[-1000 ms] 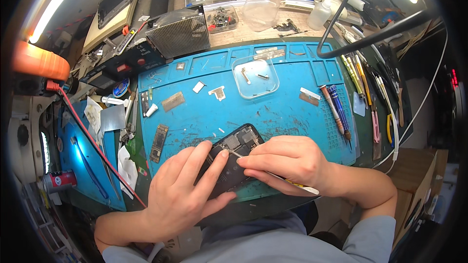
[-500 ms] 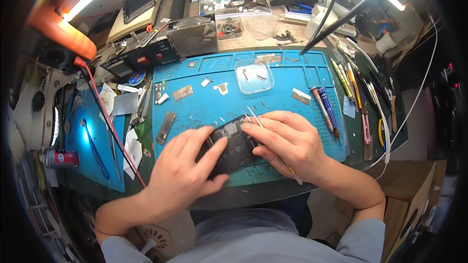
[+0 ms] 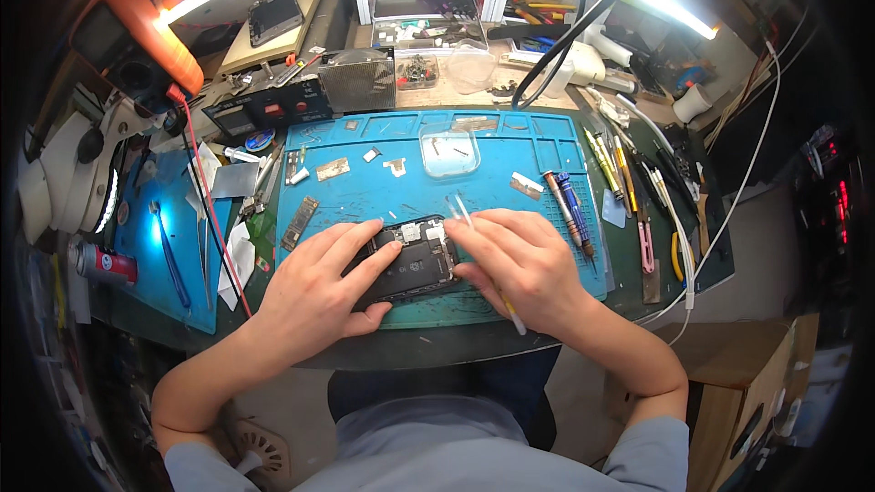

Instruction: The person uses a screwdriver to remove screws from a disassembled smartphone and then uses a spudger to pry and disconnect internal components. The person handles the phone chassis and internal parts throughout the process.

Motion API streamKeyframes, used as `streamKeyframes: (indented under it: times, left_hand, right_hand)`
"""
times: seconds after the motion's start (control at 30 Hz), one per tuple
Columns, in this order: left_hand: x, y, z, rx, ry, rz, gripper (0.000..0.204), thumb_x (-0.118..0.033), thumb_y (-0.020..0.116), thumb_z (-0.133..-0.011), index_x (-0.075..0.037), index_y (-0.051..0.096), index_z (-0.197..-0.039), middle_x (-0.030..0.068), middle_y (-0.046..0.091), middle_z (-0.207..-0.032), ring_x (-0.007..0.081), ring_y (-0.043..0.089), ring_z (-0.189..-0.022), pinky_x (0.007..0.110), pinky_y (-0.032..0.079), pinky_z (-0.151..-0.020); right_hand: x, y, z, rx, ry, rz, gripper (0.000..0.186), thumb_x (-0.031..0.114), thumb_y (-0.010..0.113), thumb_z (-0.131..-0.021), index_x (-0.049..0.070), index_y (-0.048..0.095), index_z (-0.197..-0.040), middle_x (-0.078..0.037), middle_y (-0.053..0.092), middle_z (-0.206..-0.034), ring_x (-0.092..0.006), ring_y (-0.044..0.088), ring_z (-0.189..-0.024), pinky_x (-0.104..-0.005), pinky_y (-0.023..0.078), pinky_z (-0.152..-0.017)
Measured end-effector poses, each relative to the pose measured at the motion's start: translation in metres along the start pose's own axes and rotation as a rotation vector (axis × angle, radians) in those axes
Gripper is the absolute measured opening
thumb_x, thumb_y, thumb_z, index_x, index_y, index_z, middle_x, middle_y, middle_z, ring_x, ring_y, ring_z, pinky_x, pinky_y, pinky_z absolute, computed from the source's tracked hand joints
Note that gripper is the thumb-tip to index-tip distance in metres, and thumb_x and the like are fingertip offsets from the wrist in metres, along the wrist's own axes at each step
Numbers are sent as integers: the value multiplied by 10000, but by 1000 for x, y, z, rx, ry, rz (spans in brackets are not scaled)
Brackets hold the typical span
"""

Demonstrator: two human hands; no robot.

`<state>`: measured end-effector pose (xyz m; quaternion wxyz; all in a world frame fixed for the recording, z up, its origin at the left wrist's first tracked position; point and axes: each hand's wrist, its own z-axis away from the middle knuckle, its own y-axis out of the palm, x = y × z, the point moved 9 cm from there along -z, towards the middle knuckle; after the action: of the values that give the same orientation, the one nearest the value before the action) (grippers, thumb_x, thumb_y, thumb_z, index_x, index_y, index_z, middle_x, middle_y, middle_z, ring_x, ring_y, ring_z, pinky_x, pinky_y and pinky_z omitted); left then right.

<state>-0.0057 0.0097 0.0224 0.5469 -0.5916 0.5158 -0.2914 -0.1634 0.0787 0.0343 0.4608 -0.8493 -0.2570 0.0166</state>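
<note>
An opened smartphone [image 3: 419, 269] lies slantwise at the near middle of the blue work mat [image 3: 365, 205], its dark battery and inner metal parts bare. My left hand [image 3: 314, 278] grips its left end, with fingers over the top edge and the thumb along the lower edge. My right hand [image 3: 529, 269] is closed round slim pale tweezers [image 3: 463, 211], held near the phone's upper right corner. Their tips point away from me, and the back end sticks out below my palm. My right fingers partly cover the phone's right end.
A clear plastic box [image 3: 449, 153] with small parts sits on the mat beyond the phone. Two screwdrivers [image 3: 577, 214] lie to the right, several hand tools [image 3: 629, 173] beyond them. At the left are an orange multimeter [image 3: 150, 41], its red lead [image 3: 202, 178] and a can [image 3: 105, 264].
The view has shifted, with more of the back shelf showing. My left hand, blurred before, now rests steady on the phone. My right hand still holds the tweezers near the phone's right end.
</note>
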Motion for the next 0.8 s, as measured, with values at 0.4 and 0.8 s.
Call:
streamKeyframes:
  times: [0.4,0.8]
  left_hand:
    - [8,-8,-4,-34,20,166,632,-120,847,-749,-61,662,-1351,169,600,-1433,371,601,-1270,469,502,-1071]
    - [-117,79,-1,2,-682,2175,586,-403,515,-1106,-79,416,-1585,107,466,-1594,249,527,-1405,454,473,-1147]
  right_hand:
    - [-34,-34,34,150,82,439,357,47,688,-852,55,724,-1207,-122,704,-1230,-279,669,-1150,-431,510,-1009]
    - [54,-29,37,-303,-150,24,526,390,552,-1043,-21,660,-1352,-145,692,-1372,-280,639,-1294,-466,419,-1146]
